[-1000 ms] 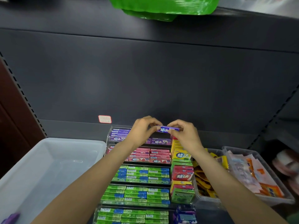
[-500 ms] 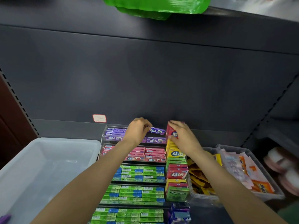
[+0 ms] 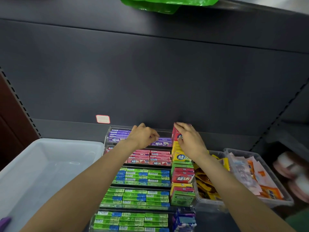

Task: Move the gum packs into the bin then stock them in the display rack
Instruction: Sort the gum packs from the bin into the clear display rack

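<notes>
In the far top tier of the display rack [image 3: 107,141], purple gum packs [image 3: 119,135] are laid in flat stacks, and one more purple pack [image 3: 161,143] at the right of that tier is met by the left hand [image 3: 143,137]. The fingers of that hand are curled together at the pack's near-left corner; whether the pack is pinched or only nudged cannot be told, since the fingertips are hidden behind the knuckles. Just to the right, a red box [image 3: 177,133] at the far end of the rack's right-hand column is covered by the right hand [image 3: 189,139], whose fingers are spread and bent down over its top and front face, apparently steadying it.

The step in hand is judged to be the seating of the purple pack in its row. It is best done if the pack is slid back flat until flush with its neighbours, label facing forward, while the red box is kept upright so that nothing in the column is tipped.

Below, tiers of pink packs [image 3: 150,157] and green packs [image 3: 135,196] are seen filled. To the left, a translucent bin [image 3: 50,148] stands beside the rack, with only a purple scrap [image 3: 5,222] visible at its near edge, so the stocking is judged nearly done. To the right, clear tubs of sachets [image 3: 250,173] are set on the shelf.
</notes>
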`<control>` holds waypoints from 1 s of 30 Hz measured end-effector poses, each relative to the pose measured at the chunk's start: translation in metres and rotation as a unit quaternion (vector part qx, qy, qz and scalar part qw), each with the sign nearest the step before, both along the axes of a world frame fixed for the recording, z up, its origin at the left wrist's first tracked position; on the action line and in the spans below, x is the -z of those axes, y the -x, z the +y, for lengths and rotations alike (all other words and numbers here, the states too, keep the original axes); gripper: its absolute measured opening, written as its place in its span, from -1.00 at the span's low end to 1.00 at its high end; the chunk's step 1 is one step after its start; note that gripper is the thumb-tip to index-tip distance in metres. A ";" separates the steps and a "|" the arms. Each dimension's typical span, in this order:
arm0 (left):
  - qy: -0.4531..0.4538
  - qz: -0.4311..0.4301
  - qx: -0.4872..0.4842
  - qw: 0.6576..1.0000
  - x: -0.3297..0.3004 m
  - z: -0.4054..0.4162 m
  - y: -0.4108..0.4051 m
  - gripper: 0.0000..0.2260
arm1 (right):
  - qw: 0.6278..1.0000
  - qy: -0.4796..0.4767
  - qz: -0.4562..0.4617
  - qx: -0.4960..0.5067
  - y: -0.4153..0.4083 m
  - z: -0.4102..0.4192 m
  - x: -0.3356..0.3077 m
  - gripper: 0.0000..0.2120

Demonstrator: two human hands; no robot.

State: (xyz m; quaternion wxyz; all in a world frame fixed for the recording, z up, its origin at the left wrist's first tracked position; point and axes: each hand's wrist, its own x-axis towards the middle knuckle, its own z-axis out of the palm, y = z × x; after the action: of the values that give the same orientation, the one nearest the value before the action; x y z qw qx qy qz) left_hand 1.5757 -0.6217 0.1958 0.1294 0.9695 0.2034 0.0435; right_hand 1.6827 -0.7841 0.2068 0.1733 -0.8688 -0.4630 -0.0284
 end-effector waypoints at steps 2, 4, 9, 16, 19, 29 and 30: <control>-0.006 0.004 0.004 1.000 0.000 -0.001 0.001 -0.73 | 1.000 -0.004 0.002 0.002 0.000 0.000 0.000 -0.46; -0.011 0.006 0.007 1.000 0.001 -0.002 0.001 -0.72 | 1.000 -0.010 0.009 0.001 0.001 0.000 0.000 -0.47; -0.029 0.007 0.012 0.999 0.001 -0.004 0.001 -0.69 | 1.000 -0.017 0.020 0.000 0.002 -0.001 -0.002 -0.48; -0.075 -0.005 0.017 0.997 0.003 -0.009 0.004 -0.67 | 0.999 -0.017 0.028 0.005 0.003 -0.001 -0.004 -0.47; -0.072 -0.015 0.017 0.997 0.003 -0.010 0.004 -0.67 | 1.000 -0.016 0.023 0.004 0.004 0.000 -0.006 -0.47; -0.009 -0.149 -0.039 0.988 -0.012 -0.009 0.051 -0.70 | 0.995 -0.080 0.044 -0.046 0.054 0.014 -0.012 -0.56; -0.002 -0.165 -0.045 0.985 -0.011 -0.006 0.063 -0.71 | 0.993 -0.090 0.055 -0.054 0.064 0.020 -0.012 -0.59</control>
State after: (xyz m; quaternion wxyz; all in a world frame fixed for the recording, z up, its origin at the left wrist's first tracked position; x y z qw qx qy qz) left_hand 1.5125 -0.6280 0.2067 0.1567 0.9391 0.2229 0.2095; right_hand 1.6191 -0.7645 0.2190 0.2773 -0.8233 -0.4950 -0.0128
